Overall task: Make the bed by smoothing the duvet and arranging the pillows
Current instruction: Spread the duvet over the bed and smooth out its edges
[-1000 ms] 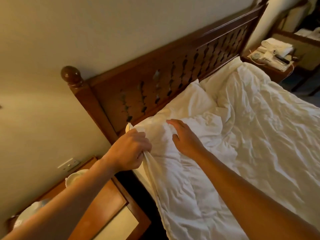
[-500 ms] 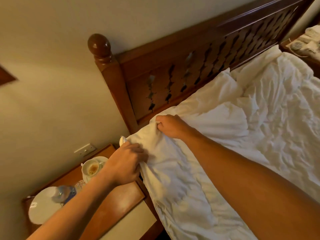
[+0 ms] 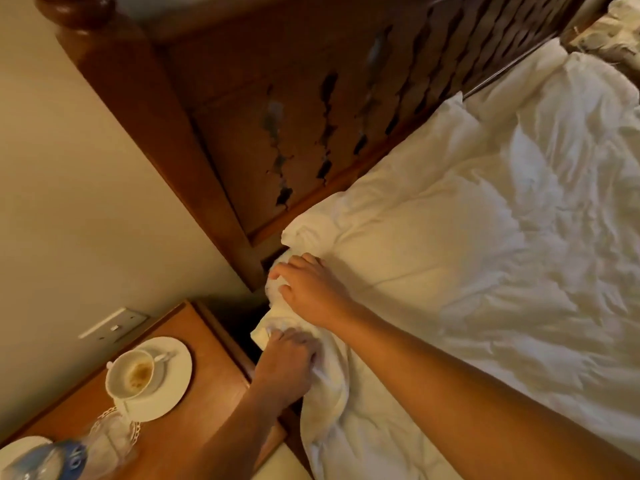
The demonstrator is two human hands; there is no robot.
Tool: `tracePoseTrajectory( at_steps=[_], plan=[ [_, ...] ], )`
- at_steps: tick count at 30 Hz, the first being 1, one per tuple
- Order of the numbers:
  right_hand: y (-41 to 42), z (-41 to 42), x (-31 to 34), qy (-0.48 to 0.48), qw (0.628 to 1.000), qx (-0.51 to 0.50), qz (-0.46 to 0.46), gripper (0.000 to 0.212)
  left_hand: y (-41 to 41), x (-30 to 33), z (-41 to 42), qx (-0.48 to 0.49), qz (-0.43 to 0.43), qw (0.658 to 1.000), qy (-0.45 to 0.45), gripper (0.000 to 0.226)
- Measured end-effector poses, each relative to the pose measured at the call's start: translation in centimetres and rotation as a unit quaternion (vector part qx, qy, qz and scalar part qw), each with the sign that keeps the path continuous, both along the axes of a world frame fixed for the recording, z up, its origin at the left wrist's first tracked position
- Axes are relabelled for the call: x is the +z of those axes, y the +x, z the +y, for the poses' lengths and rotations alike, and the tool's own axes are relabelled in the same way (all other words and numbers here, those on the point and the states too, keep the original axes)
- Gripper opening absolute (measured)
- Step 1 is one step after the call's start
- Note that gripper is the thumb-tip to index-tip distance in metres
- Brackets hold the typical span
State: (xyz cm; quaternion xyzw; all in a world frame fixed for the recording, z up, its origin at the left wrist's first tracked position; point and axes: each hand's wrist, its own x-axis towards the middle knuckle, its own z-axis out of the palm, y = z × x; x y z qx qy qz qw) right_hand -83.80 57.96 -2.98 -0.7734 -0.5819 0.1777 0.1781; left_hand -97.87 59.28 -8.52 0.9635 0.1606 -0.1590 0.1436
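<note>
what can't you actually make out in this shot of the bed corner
- Head view: the left hand fingertips, buried in the duvet corner.
- Head view: the pillows, covered by the duvet; only a white edge shows by the headboard.
- Head view: the water bottle, blurred and cut off by the bottom edge.
- Head view: the far bedside items, cropped top right.

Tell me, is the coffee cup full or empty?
Nearly empty. The cup stands upright on its saucer, and its white inside shows, with only brownish coffee residue at the bottom.
</note>
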Motion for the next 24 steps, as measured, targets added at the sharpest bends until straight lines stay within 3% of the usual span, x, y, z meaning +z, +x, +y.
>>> tracePoseTrajectory(
  at_steps=[6, 10, 15, 17, 19, 22, 24],
  plan=[
    [1.3, -8.5, -8.3, -0.091, 0.992, -0.093, -0.006, 0.028, 2.6, -8.0, -0.3, 0.028, 0.129, 0.989, 0.071, 0.041],
    [0.1, -13.3, -13.1, -0.210, 0.972, -0.073, 0.078, 0.036, 2.0, -10.8, 1.1, 0.093, 0.221, 0.969, 0.053, 0.063],
    [-4.0, -13.8, -16.7, -0.217, 0.958, -0.077, 0.171, 0.046, 1.4, -13.6, 3.2, 0.095, 0.311, 0.945, 0.014, 0.081],
    [-5.6, -13.8, -19.0, -0.249, 0.961, -0.003, 0.118, 0.044, 1.5, -15.0, 3.8, 0.074, 0.315, 0.946, 0.009, 0.079],
    [-6.8, -14.1, -20.6, -0.305, 0.948, 0.091, -0.017, 0.037, 1.5, -15.7, 3.7, 0.061, 0.328, 0.943, 0.011, 0.078],
    [-8.4, -15.1, -21.5, -0.407, 0.873, 0.205, -0.174, 0.039, 1.8, -14.8, 2.7, 0.054, 0.344, 0.938, 0.010, 0.067],
    [-8.6, -15.4, -21.1, -0.441, 0.838, 0.250, -0.201, 0.044, 2.3, -13.1, 2.1, 0.070, 0.329, 0.942, -0.008, 0.053]
  ],
)
